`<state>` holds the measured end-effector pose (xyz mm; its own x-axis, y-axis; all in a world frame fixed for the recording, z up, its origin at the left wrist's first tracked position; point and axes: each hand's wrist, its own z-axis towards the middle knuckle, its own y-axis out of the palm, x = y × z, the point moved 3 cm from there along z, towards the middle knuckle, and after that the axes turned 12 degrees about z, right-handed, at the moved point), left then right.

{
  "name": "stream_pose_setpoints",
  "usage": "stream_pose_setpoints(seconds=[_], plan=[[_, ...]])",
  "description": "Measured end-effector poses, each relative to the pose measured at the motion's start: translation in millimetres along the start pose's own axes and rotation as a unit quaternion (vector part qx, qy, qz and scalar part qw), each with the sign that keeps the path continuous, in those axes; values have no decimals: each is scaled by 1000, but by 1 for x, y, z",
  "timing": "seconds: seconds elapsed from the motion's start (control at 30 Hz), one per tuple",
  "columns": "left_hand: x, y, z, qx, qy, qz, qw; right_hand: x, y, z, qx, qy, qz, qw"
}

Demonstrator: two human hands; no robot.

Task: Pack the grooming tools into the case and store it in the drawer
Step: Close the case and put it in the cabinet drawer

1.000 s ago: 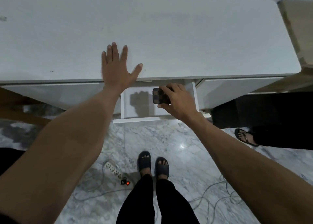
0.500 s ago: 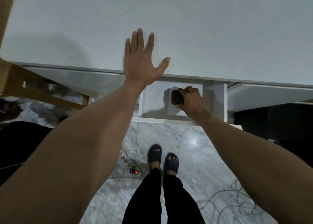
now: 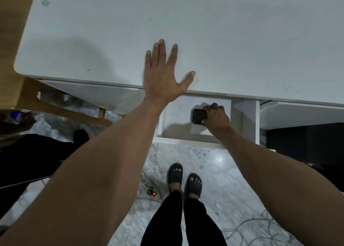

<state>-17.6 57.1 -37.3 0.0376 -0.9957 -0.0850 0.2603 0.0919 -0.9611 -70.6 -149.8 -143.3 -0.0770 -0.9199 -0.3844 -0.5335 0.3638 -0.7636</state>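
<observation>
A small dark checkered case [image 3: 199,116] sits low inside the open white drawer [image 3: 175,115], near its right side. My right hand [image 3: 216,118] is curled over the case's right edge and grips it. My left hand [image 3: 163,74] lies flat on the white tabletop [image 3: 204,31] just above the drawer, fingers spread, holding nothing. The grooming tools themselves are hidden.
A wooden chair [image 3: 28,89] stands at the left corner of the table. A power strip [image 3: 150,190] with a red light and loose cables [image 3: 260,230] lie on the marble floor near my feet. A dark object [image 3: 305,141] sits under the table at right.
My right hand has carried the case deeper and lower into the drawer. My view has shifted so the table's left corner and the chair now show. The left hand stays flat on the tabletop.
</observation>
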Motion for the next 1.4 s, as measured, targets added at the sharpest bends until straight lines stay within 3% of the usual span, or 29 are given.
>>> stream_pose_setpoints(seconds=[0.27,0.4,0.53,0.87,0.97,1.13,1.4], plan=[[-1,-1,0,-26,13,-2,1000,-8,-26,-24,43,3,29,999],[-2,-6,-1,-72,19,-17,997,-7,-54,-61,125,-31,16,992],[-4,-17,-3,-155,33,-72,985,1,-76,-106,158,-33,30,986],[16,-49,-142,-150,50,-166,973,18,-75,-198,212,-83,26,973],[27,-52,-186,-151,59,-162,973,28,-59,-221,210,-100,6,973],[35,-48,-239,-165,34,-137,976,49,-30,-237,147,-51,-12,988],[33,-39,-253,-164,38,-148,974,51,-18,-234,122,-24,-20,992]])
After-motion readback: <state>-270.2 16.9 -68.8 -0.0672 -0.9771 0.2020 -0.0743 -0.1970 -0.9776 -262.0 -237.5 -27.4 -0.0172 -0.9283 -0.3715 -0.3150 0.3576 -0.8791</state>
